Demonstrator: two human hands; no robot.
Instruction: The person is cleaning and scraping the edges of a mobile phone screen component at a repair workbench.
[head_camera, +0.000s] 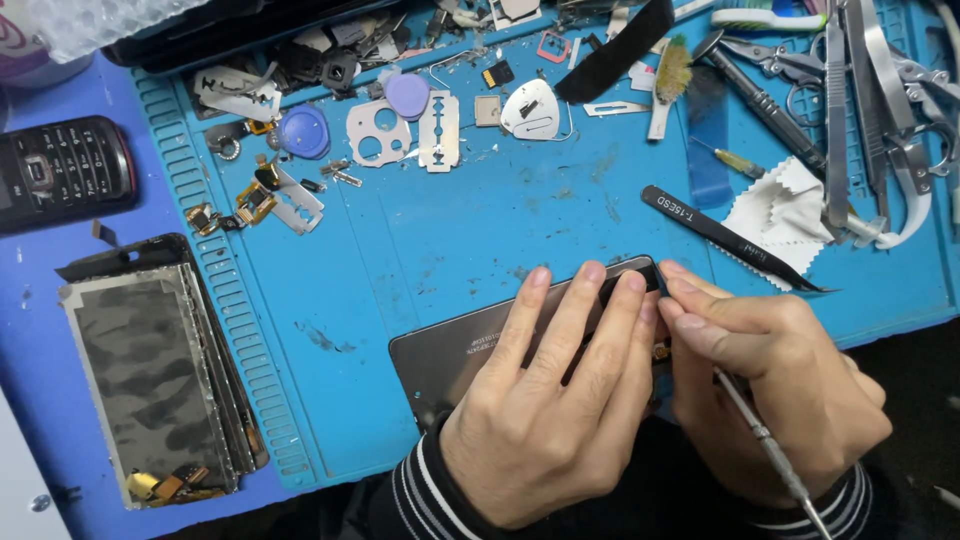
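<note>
Blue mat (480, 220), left hand (545, 400) pinning phone (450, 350), right hand (780, 380) at corner

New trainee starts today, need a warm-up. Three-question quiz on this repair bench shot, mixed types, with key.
1. True or false: the left hand lies flat on the dark grey slab-shaped phone.
2. What does the right hand hold? A) thin metal-shafted tool B) toothbrush C) razor blade
3. What surface does the phone rest on?

Key
1. True.
2. A.
3. The blue ridged rubber work mat.
</note>
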